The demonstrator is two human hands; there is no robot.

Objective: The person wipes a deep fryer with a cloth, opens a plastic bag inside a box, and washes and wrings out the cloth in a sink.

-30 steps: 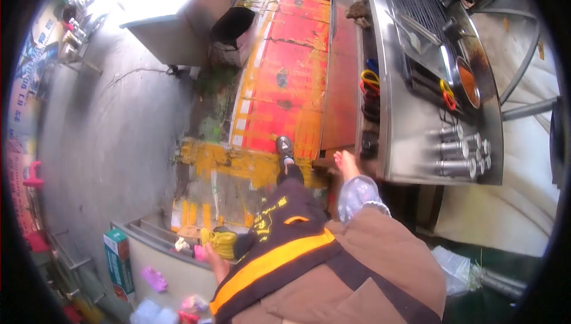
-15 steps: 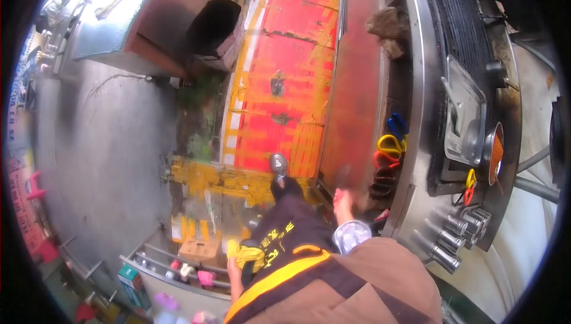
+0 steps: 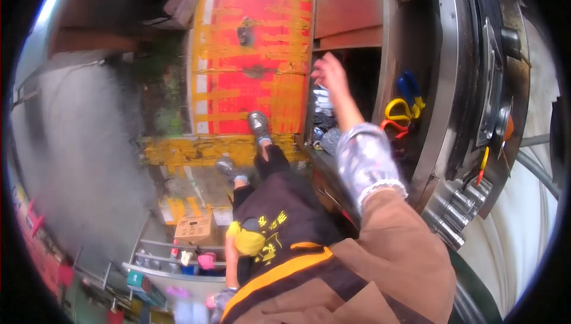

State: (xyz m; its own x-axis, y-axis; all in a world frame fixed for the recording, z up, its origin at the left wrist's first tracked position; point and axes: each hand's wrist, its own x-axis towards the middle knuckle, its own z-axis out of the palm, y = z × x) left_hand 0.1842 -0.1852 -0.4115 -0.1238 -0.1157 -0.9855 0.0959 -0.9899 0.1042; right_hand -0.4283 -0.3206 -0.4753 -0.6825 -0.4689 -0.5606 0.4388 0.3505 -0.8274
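My left hand (image 3: pixel 231 260) is closed around a bunched yellow cloth (image 3: pixel 248 242) with a grey part, low against my black apron (image 3: pixel 285 196). My right hand (image 3: pixel 331 75) reaches forward over an opening in the steel cabinet, its fingers apart and holding nothing. Just ahead of that hand lies the edge of the cabinet's sliding panel (image 3: pixel 349 12), which reflects red. Inside the opening, below the hand, are crumpled plastic bags (image 3: pixel 331 141) and dark space. I cannot tell whether the fingers touch the panel.
Yellow-handled (image 3: pixel 398 110) and orange-handled scissors (image 3: pixel 394 128) hang right of the opening. Steel shakers (image 3: pixel 455 214) stand on the grill counter. Red boards (image 3: pixel 256 32) patched with yellow tape cover the floor ahead. A cardboard box (image 3: pixel 193 230) sits by a rack at lower left.
My right hand has stretched forward from beside my body. The cabinet panel has slid away from me, leaving an opening with bags. My left hand still holds the yellow cloth.
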